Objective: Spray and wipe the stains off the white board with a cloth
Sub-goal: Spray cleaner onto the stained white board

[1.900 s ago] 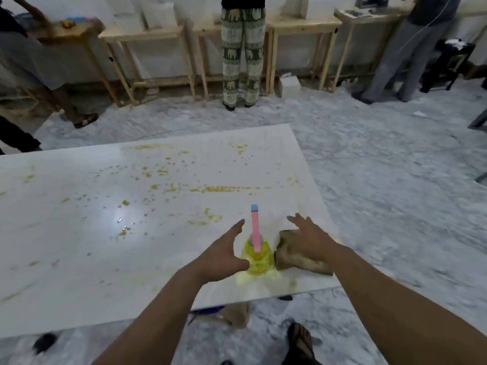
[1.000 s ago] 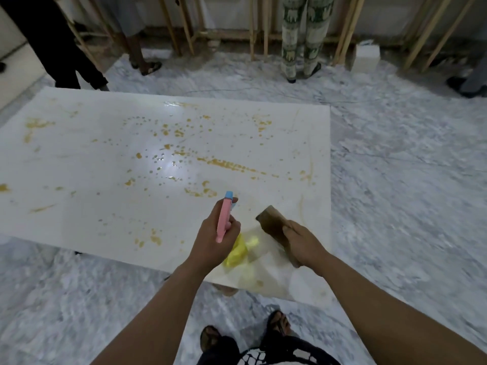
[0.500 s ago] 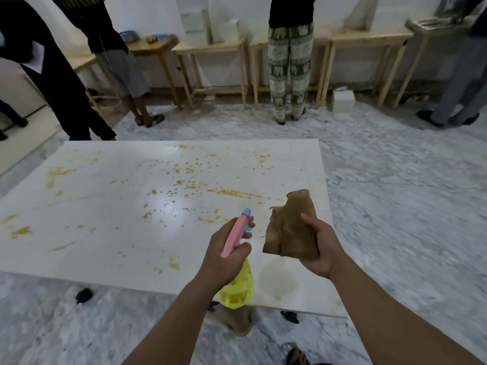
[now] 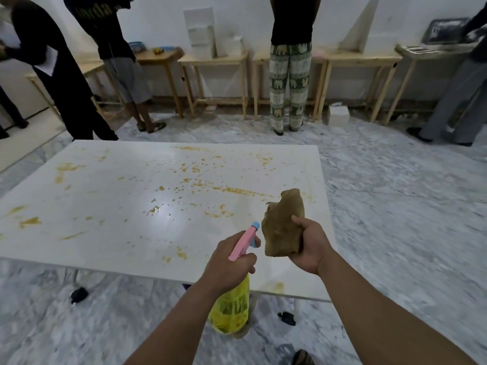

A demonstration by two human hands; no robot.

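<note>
Though printed with some pale marks, not readable on the yellow spray bottle (image 4: 232,309): blurred, and partly behind the left forearm. Yellowish letters also on a dark shirt (image 4: 92,9) at top left, cut off and too soft to read.

Left hand (image 4: 229,262) closed around the bottle's neck, one finger over the pink trigger head (image 4: 242,242), blue nozzle turned toward the white board (image 4: 131,206). Bottle body see-through yellow, hanging below the near edge of the board; cannot tell how much liquid inside.

Right hand (image 4: 311,248) clamped on a crumpled brown cloth (image 4: 283,225), held up in the air above the right near part of the board, not touching it.

Board lying flat and low over the marble floor (image 4: 395,206), spotted with orange-yellow stains (image 4: 232,190), thickest in the middle and along a line toward the right, with a few small drops in the bright glare.

Behind, wooden tables (image 4: 213,60) along the wall with stacked white boxes (image 4: 200,30); contents not visible. One more small white box (image 4: 338,114) on the floor. Several people standing there, cut off at the top. Small dark thing (image 4: 79,293) on the floor near the board's edge, not identifiable.
</note>
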